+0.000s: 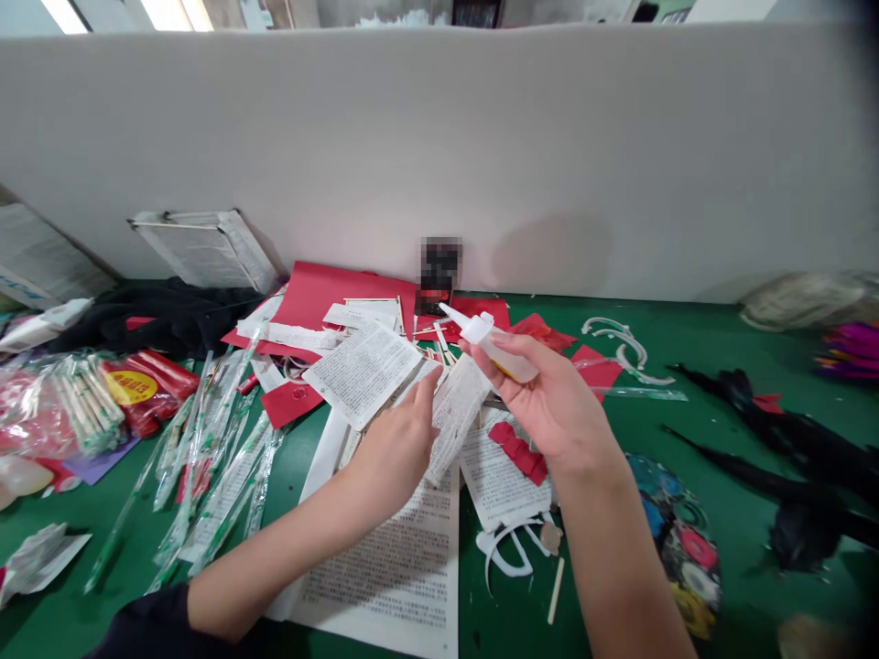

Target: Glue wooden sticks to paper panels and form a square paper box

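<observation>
My right hand (549,394) is closed around a small translucent glue bottle (512,355) with a little yellowish liquid in it. Its long white nozzle points up and to the left. Lower and to the left, my left hand (395,448) is closed, its index finger stretched along the edge of a printed paper piece (363,373). The other left fingers are hidden beneath the hand, where they appear to grip that piece. Beside it hangs a crumpled printed strip (457,412). Under both hands lies a large printed sheet (391,567).
Red paper (336,297) lies along the white partition (385,156). Plastic-wrapped sticks (226,467) and a red package (147,384) are on the left. To the right are white curved plastic pieces (628,352), black cloth strips (789,439) and a colourful round piece (687,549) on the green table (618,430).
</observation>
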### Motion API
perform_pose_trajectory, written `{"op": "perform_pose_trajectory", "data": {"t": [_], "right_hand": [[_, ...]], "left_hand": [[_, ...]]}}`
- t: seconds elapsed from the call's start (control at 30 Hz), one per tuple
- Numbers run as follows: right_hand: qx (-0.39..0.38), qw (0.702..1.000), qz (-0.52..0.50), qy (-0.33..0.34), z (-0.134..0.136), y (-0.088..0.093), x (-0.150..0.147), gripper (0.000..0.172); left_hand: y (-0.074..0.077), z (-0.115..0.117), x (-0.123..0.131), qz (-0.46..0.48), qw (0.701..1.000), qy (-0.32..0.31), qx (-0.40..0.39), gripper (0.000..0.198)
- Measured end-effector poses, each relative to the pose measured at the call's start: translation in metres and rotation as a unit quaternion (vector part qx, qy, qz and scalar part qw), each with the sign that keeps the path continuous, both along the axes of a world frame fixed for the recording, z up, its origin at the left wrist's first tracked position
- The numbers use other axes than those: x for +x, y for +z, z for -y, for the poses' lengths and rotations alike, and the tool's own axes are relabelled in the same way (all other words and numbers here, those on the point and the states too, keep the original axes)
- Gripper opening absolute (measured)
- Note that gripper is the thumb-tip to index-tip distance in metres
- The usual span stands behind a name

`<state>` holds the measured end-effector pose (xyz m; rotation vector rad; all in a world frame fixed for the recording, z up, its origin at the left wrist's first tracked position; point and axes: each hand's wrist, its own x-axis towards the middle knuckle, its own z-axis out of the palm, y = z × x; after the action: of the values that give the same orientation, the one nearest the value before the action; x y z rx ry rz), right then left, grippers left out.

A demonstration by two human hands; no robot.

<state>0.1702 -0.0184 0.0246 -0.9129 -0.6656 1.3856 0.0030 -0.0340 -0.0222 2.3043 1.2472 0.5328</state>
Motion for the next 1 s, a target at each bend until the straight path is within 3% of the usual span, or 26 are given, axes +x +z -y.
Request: {"op": "perform_pose_trajectory", "data": {"t": [0.3,0.5,0.7,0.87,1.0], "right_hand": [[-0.12,0.989,-0.088,-0.008,-0.007,0.003,0.001,0.01],[-0.082,0.995,-0.056,0.014,-0.005,0.0,0.0,0.006],[-0.027,0.999,-0.005,0.044,0.001,-0.002,-0.002,0.011],[-0.052,0.995,0.077,0.042,0.003,0.002,-0.003,0.021],[-0.07,0.984,0.143,0.079,0.001,-0.005,-0.006,0.024]], "left_hand": [[0.001,0.002,0.004,-0.037,0.999,0.003,-0.009,0.063],[-0.002,0.009,0.009,-0.025,1.0,-0.011,0.015,0.059],[0.004,0.015,0.012,-0.037,0.999,-0.019,-0.016,0.06],[-0.001,0.018,0.004,0.007,0.998,0.026,-0.058,0.051],[-0.021,0.027,-0.004,0.114,0.985,0.101,-0.083,0.045]]}}
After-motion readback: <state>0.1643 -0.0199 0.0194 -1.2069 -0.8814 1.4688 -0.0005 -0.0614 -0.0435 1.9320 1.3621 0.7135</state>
